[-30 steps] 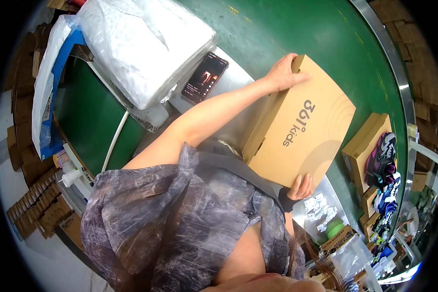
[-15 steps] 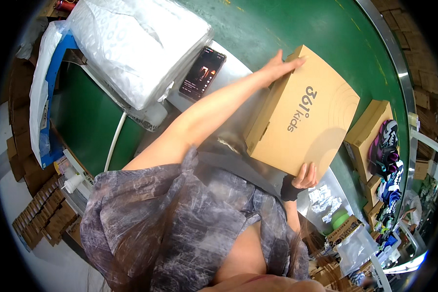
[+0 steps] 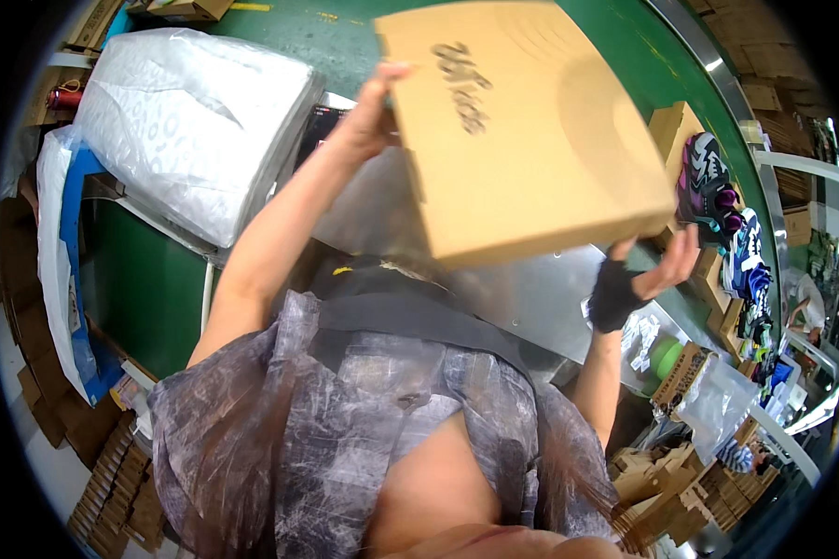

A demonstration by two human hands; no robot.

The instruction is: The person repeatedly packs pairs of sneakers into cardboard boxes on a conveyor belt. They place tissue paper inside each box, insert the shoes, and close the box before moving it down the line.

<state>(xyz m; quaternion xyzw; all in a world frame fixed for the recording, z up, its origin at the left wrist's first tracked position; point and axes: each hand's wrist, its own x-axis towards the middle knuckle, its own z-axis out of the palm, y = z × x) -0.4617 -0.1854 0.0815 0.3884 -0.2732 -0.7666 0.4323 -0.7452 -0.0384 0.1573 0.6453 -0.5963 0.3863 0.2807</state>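
A closed tan cardboard shoebox (image 3: 541,140) with dark print on its lid is held up above the metal plate (image 3: 541,303), tilted, its near side wall showing. My left hand (image 3: 371,116) grips its left edge, the thumb over the lid's rim and the other fingers partly hidden. Below the box's near right corner is my right hand (image 3: 657,270), in a black wrist band, its fingers stretched and apart. The thumb tip is close to the box's lower edge; whether it touches, I cannot tell.
Left of the box lies a large white plastic-wrapped bundle (image 3: 191,130), beside a partly covered phone (image 3: 322,123). To the right, sports shoes (image 3: 707,191) sit by open boxes on the green table (image 3: 615,42). Small white labels (image 3: 639,337) lie near a green roll (image 3: 665,357).
The shoebox has been raised and turned, moving left and closer to me. My left hand moved left with it; my right hand slid off the lid to below the corner, fingers spreading.
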